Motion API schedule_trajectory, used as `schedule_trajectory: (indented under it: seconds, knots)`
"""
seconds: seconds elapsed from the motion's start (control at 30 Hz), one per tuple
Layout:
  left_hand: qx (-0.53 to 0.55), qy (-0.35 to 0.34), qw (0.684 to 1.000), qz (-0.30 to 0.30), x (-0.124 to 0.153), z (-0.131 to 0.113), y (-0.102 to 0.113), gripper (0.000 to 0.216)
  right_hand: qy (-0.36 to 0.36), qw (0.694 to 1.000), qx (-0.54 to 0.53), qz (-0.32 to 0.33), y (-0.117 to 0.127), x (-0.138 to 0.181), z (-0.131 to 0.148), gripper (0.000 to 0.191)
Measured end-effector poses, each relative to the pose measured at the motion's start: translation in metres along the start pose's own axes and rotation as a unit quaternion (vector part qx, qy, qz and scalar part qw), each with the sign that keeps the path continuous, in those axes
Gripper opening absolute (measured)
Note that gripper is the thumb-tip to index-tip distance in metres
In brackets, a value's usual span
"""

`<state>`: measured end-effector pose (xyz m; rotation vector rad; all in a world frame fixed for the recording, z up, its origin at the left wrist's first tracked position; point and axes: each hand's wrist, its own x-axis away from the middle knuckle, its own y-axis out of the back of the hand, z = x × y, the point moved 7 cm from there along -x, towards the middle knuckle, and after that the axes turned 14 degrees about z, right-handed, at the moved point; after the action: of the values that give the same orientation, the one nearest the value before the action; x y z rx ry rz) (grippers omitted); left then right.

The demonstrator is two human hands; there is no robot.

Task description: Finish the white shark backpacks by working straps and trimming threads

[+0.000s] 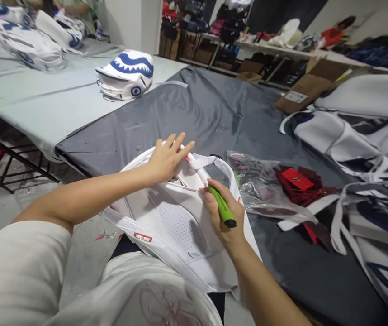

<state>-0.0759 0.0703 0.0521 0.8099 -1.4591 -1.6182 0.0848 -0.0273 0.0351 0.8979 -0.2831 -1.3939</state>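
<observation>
A white backpack (177, 222) leans between my body and the edge of the dark-covered table, its padded, dotted back panel turned towards me. My left hand (168, 158) lies over its top edge with the fingers spread; the thumb is partly hidden. In my right hand (226, 210) is a green marker pen (220, 203) with a black end pointing towards me. Its other end meets the bag near the top seam, and the tip is hidden by my fingers. A white strap (226, 167) loops over beside my right hand.
Clear plastic bags (258, 181) and red tags (296, 178) lie to the right, beside piled white backpacks (346, 136). A white-and-blue backpack (126, 74) stands ahead on the pale table (68, 99). A cardboard box (311, 86) sits far right. Other people are in the background.
</observation>
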Motion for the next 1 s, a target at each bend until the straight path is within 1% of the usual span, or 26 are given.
schedule_trajectory:
  seconds: [0.07, 0.13, 0.17, 0.2, 0.27, 0.33, 0.4, 0.47, 0.5, 0.57, 0.63, 0.67, 0.73, 0.8, 0.93, 1.0]
  knots:
    - [0.0, 0.007, 1.0, 0.009, 0.0, 0.0, 0.001, 0.1, -0.023, 0.999, 0.031, -0.032, 0.009, 0.001, -0.002, 0.038]
    - [-0.003, 0.006, 1.0, 0.017, 0.0, -0.002, 0.002, 0.098, -0.012, 0.997, 0.058, -0.058, 0.016, -0.001, 0.004, 0.03]
    - [-0.003, 0.007, 1.0, 0.02, 0.0, -0.002, 0.002, 0.097, 0.003, 0.997, 0.064, -0.052, 0.016, -0.003, 0.008, 0.025]
    - [-0.003, 0.008, 1.0, 0.021, 0.0, -0.002, 0.003, 0.097, 0.02, 0.997, 0.063, -0.031, 0.014, -0.006, 0.013, 0.022]
    - [-0.001, 0.01, 1.0, 0.021, -0.001, -0.002, 0.003, 0.095, 0.037, 0.998, 0.041, 0.038, 0.006, -0.014, 0.019, 0.024]
    - [0.0, 0.009, 1.0, 0.02, -0.003, -0.002, 0.001, 0.095, 0.013, 0.996, 0.004, 0.091, 0.0, -0.021, 0.019, 0.03]
    - [0.004, 0.008, 1.0, 0.025, -0.006, -0.002, -0.001, 0.095, -0.033, 0.994, -0.026, 0.097, -0.002, -0.029, 0.013, 0.032]
    - [0.01, 0.007, 1.0, 0.027, -0.009, -0.002, -0.002, 0.093, -0.054, 0.994, -0.033, 0.09, -0.003, -0.039, 0.009, 0.028]
    - [0.016, 0.006, 0.999, 0.029, -0.011, -0.002, -0.003, 0.091, -0.046, 0.993, -0.029, 0.107, -0.005, -0.045, 0.009, 0.025]
    - [0.031, 0.008, 0.999, 0.037, -0.014, -0.002, -0.004, 0.09, -0.013, 0.984, -0.004, 0.18, -0.015, -0.055, 0.011, 0.018]
    - [0.045, 0.009, 0.998, 0.05, -0.018, -0.001, -0.007, 0.092, 0.007, 0.967, 0.045, 0.25, -0.021, -0.059, 0.01, 0.014]
    - [0.051, 0.01, 0.997, 0.055, -0.02, -0.001, -0.009, 0.094, 0.01, 0.96, 0.077, 0.269, -0.021, -0.059, 0.008, 0.013]
    - [0.059, 0.009, 0.996, 0.059, -0.024, -0.001, -0.012, 0.098, 0.021, 0.952, 0.136, 0.274, -0.016, -0.057, 0.007, 0.016]
    - [0.068, 0.007, 0.996, 0.06, -0.029, -0.001, -0.016, 0.1, 0.04, 0.947, 0.167, 0.272, -0.013, -0.052, 0.007, 0.02]
    - [0.082, -0.003, 0.994, 0.068, -0.036, 0.0, -0.022, 0.104, 0.051, 0.949, 0.151, 0.272, -0.015, -0.048, 0.002, 0.022]
    - [0.083, -0.018, 0.994, 0.064, -0.039, -0.001, -0.024, 0.105, 0.053, 0.951, 0.135, 0.272, -0.017, -0.05, -0.001, 0.021]
